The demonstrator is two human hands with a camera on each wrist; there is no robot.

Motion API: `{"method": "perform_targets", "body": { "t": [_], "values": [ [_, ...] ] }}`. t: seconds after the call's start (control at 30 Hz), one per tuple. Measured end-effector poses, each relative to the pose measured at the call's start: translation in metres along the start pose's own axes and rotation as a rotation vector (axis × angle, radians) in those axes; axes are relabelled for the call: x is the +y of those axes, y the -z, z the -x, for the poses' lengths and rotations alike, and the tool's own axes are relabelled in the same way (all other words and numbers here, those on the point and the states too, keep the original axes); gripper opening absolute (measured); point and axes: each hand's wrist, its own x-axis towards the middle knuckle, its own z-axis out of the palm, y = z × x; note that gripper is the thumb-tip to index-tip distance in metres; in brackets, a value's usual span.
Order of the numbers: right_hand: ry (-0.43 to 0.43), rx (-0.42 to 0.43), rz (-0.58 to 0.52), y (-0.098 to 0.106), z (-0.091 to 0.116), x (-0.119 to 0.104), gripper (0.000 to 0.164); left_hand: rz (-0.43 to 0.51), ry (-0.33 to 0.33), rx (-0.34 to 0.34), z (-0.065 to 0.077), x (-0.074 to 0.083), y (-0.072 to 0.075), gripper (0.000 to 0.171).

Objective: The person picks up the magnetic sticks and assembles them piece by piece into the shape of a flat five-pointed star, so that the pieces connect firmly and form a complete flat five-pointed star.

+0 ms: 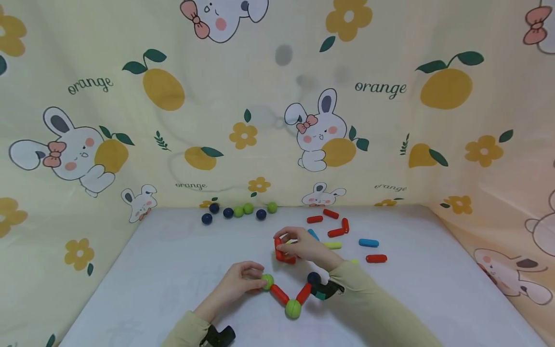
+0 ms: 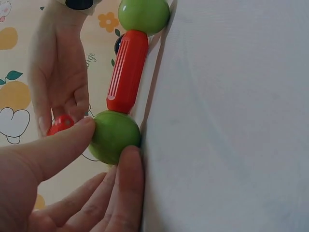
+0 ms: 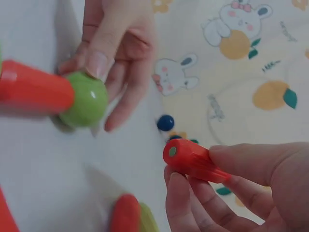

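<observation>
A V-shaped chain lies on the table, with a green ball (image 1: 293, 309) at its point and two red rods (image 1: 279, 294) running up from it. At the left end sits a second green ball (image 2: 115, 137), pinched between thumb and fingers of my left hand (image 1: 236, 281). The right end carries a dark blue ball (image 1: 314, 278), close to my right wrist. My right hand (image 1: 305, 246) pinches another red rod (image 3: 195, 161) above the table, beyond the chain; a pale green dot marks its end. Beneath that hand lies a loose red rod (image 1: 288, 260).
Dark blue balls (image 1: 228, 213) and green balls (image 1: 248, 208) stand along the table's back edge, left of middle. Right of my right hand are several red rods (image 1: 336, 233), blue rods (image 1: 369, 243) and a yellow-green rod (image 1: 333, 245). A patterned curtain (image 1: 260, 96) surrounds the table.
</observation>
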Motion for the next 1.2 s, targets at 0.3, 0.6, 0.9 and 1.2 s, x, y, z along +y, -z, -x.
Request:
{"method": "perform_targets", "body": {
  "t": [0.3,0.6,0.9,1.2],
  "values": [
    [-0.038,-0.026,-0.054,-0.022,-0.012,0.007,0.033,-0.025,0.025,0.013,-0.003,-0.002,0.001,0.049],
    [-0.014,-0.048,-0.036,-0.031,-0.012,0.016,0.029,-0.009,0.019,0.013,-0.002,-0.001,0.000,0.047],
    [-0.003,-0.058,-0.039,-0.035,-0.008,0.015,0.029,0.023,0.016,0.000,-0.002,-0.001,0.000,0.045],
    [0.000,-0.110,-0.039,-0.033,-0.001,0.013,0.032,-0.013,0.023,-0.018,-0.007,0.002,0.002,0.039]
  ]
}}
